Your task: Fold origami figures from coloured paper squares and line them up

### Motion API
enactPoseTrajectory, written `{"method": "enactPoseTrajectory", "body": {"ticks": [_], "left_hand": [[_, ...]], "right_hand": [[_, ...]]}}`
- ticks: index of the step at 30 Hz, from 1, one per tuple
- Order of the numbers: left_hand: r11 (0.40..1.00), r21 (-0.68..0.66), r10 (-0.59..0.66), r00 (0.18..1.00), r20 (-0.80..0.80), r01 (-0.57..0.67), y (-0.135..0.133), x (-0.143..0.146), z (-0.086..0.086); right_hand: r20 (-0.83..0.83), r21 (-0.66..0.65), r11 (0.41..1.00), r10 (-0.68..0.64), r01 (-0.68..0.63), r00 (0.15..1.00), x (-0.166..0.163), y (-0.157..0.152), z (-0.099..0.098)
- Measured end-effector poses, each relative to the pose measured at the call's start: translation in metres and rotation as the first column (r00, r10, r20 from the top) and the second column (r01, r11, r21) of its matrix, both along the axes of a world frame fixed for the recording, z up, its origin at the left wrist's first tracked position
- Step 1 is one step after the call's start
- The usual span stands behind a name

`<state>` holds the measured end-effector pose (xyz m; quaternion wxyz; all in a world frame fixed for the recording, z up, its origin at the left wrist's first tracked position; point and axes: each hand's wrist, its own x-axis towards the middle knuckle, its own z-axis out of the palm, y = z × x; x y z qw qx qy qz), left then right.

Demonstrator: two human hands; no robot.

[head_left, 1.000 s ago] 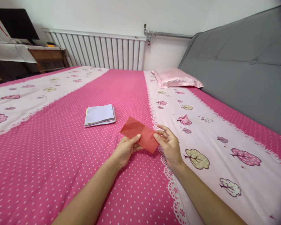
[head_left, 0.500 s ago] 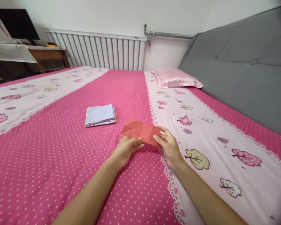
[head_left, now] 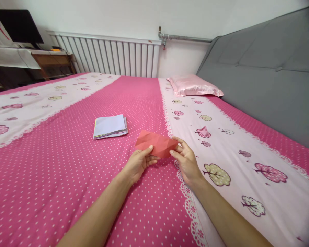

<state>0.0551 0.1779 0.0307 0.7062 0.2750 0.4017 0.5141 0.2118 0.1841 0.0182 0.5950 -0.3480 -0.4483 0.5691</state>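
Note:
A creased red sheet of paper (head_left: 156, 141), folded into a rough rectangle, is held just above the pink dotted bedspread. My left hand (head_left: 140, 163) pinches its lower edge, thumb on top and fingers underneath. At the paper's right end my right hand (head_left: 185, 157) grips it between thumb and fingers. The fingertips beneath the paper are partly hidden. To the left, a stack of paper sheets (head_left: 110, 125) lies on the bed with a pale sheet on top and coloured edges showing below.
A small pink folded paper piece (head_left: 203, 131) rests on the white tree-print strip. Farther back lies a shiny pink pillow (head_left: 194, 85) beside the grey padded headboard (head_left: 262, 68). A white radiator (head_left: 105, 55) runs along the wall, and a desk with a monitor (head_left: 19, 27) stands far left.
My left thumb has shifted slightly up and left on the red paper. The paper's lower edge and creases have tilted a little; my right hand keeps nearly the same place.

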Motion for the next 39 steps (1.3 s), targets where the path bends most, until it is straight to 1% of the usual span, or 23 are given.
{"method": "enactPoseTrajectory", "body": {"ticks": [7, 12, 14, 17, 19, 21, 22, 24, 25, 27, 29, 32, 35, 37, 39], "left_hand": [[0.998, 0.032, -0.042, 0.998, -0.056, 0.044, -0.001, 0.000, -0.002], [0.981, 0.187, -0.019, 0.992, -0.125, 0.043, -0.002, -0.001, -0.007], [0.976, 0.215, -0.016, 0.991, -0.135, 0.046, -0.003, 0.000, -0.007], [0.976, 0.216, 0.018, 0.993, -0.116, 0.008, -0.004, 0.003, -0.005], [0.964, 0.264, 0.066, 0.992, -0.111, -0.034, -0.004, 0.004, -0.004], [0.922, 0.385, 0.121, 0.970, -0.210, -0.032, -0.005, 0.004, -0.003], [0.888, 0.459, 0.165, 0.942, -0.293, -0.012, -0.005, 0.003, -0.003], [0.812, 0.583, 0.276, 0.853, -0.442, 0.039, -0.007, 0.001, 0.000], [0.782, 0.621, 0.327, 0.813, -0.483, 0.054, -0.008, 0.000, 0.001], [0.748, 0.663, 0.404, 0.764, -0.502, 0.041, -0.010, -0.001, 0.003], [0.731, 0.682, 0.447, 0.738, -0.506, 0.025, -0.011, -0.003, 0.003], [0.695, 0.718, 0.500, 0.693, -0.519, 0.036, -0.009, -0.004, 0.001], [0.656, 0.751, 0.561, 0.616, -0.553, 0.075, -0.007, -0.004, -0.003], [0.639, 0.762, 0.587, 0.572, -0.573, 0.108, -0.007, -0.004, -0.004], [0.629, 0.766, 0.585, 0.570, -0.578, 0.131, -0.008, -0.002, -0.005]], "right_hand": [[0.054, -0.003, 0.999, -0.046, 0.046, 0.997, 0.000, 0.002, -0.002], [0.132, 0.040, 0.998, -0.061, 0.056, 0.989, 0.000, 0.001, -0.004], [0.165, 0.055, 0.998, -0.052, 0.043, 0.985, 0.000, 0.001, -0.005], [0.210, 0.065, 0.997, -0.056, 0.043, 0.976, -0.001, 0.001, -0.006], [0.243, 0.074, 0.995, -0.077, 0.061, 0.967, -0.001, 0.002, -0.007], [0.270, 0.069, 0.994, -0.099, 0.083, 0.958, 0.000, 0.002, -0.008], [0.286, 0.066, 0.993, -0.114, 0.099, 0.951, 0.000, 0.002, -0.008], [0.323, 0.085, 0.985, -0.169, 0.149, 0.931, 0.001, 0.002, -0.008], [0.342, 0.111, 0.978, -0.204, 0.176, 0.917, 0.002, 0.001, -0.007], [0.367, 0.166, 0.965, -0.250, 0.201, 0.896, 0.002, -0.001, -0.005], [0.383, 0.195, 0.968, -0.221, 0.155, 0.897, 0.002, -0.004, -0.003], [0.402, 0.183, 0.983, -0.074, -0.001, 0.913, 0.000, -0.009, 0.000], [0.410, 0.196, 0.972, 0.039, -0.130, 0.911, -0.003, -0.012, 0.000], [0.425, 0.229, 0.956, 0.072, -0.184, 0.902, -0.004, -0.013, -0.001], [0.460, 0.268, 0.942, 0.057, -0.200, 0.886, -0.003, -0.013, -0.002]]}}
